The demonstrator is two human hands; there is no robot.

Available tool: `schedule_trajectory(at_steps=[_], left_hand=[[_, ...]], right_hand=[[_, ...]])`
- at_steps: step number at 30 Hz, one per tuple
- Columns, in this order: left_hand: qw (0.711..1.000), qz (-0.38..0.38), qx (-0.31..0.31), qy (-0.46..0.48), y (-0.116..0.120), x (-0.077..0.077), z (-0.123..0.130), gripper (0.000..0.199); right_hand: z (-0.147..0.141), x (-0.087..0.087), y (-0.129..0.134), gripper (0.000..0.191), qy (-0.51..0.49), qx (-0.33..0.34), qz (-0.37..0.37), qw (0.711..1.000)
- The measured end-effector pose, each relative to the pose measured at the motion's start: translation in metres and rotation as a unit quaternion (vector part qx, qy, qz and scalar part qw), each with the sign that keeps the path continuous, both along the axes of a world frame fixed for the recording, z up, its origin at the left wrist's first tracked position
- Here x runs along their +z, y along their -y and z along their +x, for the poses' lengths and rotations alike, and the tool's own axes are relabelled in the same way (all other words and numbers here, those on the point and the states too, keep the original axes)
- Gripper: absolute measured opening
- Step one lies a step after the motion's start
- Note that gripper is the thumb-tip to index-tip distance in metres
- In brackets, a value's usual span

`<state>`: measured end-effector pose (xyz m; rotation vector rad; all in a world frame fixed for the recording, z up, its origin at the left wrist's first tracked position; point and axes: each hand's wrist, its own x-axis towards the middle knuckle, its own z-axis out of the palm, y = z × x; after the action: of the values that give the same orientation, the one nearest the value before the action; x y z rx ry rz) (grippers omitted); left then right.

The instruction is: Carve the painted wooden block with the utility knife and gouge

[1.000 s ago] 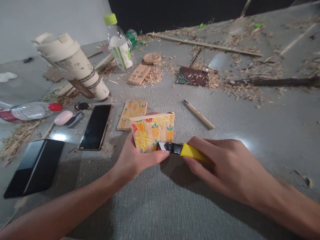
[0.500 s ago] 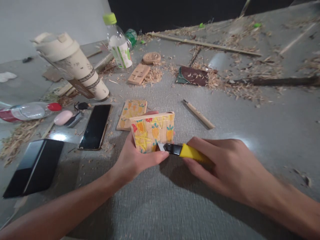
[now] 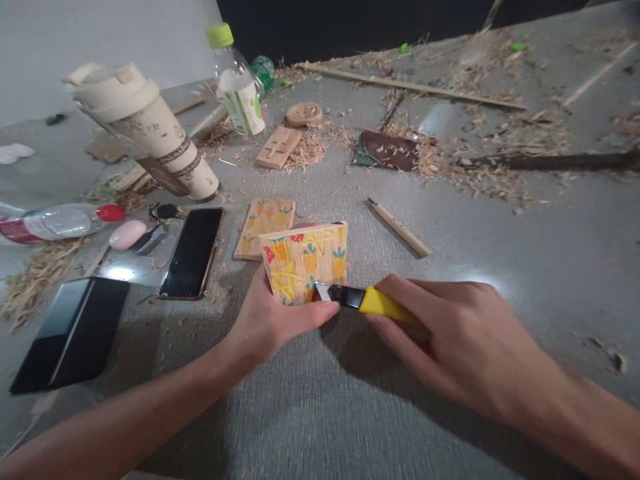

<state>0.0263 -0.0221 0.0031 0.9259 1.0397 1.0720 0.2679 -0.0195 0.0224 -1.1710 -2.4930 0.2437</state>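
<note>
- Yellow and black, the knife (image 3: 384, 304) sits in my right hand (image 3: 463, 327), its handle pinched between thumb and fingers.
- My left hand (image 3: 263, 321) holds the painted board (image 3: 300, 261), its coloured face toward me, my thumb across its lower edge.
- The blade (image 3: 323, 291) points at the low part of the painted board, right by my left thumb; I cannot tell how hard it presses.
- A second board (image 3: 270, 217) lies just behind the painted board, partly covered by it.
- To the right of the painted board and farther back lies a carving tool (image 3: 399, 229).
- Left of the painted board lies a phone (image 3: 193, 252); behind and left of it stands a cream cup (image 3: 155, 137).
- Wood shavings (image 3: 309, 152) lie well behind the painted board.
</note>
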Motion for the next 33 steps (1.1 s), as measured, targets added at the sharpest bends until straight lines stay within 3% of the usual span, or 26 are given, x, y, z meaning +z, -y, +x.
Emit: schedule_trajectory(at_steps=[3,8,20,33], left_hand=[[1.0,-0.007,-0.01,-0.011,0.001,-0.003,0.0,0.047],[0.999,-0.019,0.038,-0.026,0.003,-0.005,0.001,0.048],[0.999,-0.015,0.033,0.02,0.005,-0.004,0.004,0.041],[1.0,-0.007,0.027,-0.002,-0.001,-0.005,0.002,0.039]], right_hand=[[-0.004,0.001,0.004,0.032,0.004,-0.015,0.014,1.0],[-0.01,0.0,0.009,0.034,0.007,-0.034,0.029,0.999],[-0.012,-0.012,0.013,0.035,-0.005,-0.043,0.031,0.999],[-0.013,-0.006,0.006,0.032,-0.047,-0.021,-0.084,0.995]])
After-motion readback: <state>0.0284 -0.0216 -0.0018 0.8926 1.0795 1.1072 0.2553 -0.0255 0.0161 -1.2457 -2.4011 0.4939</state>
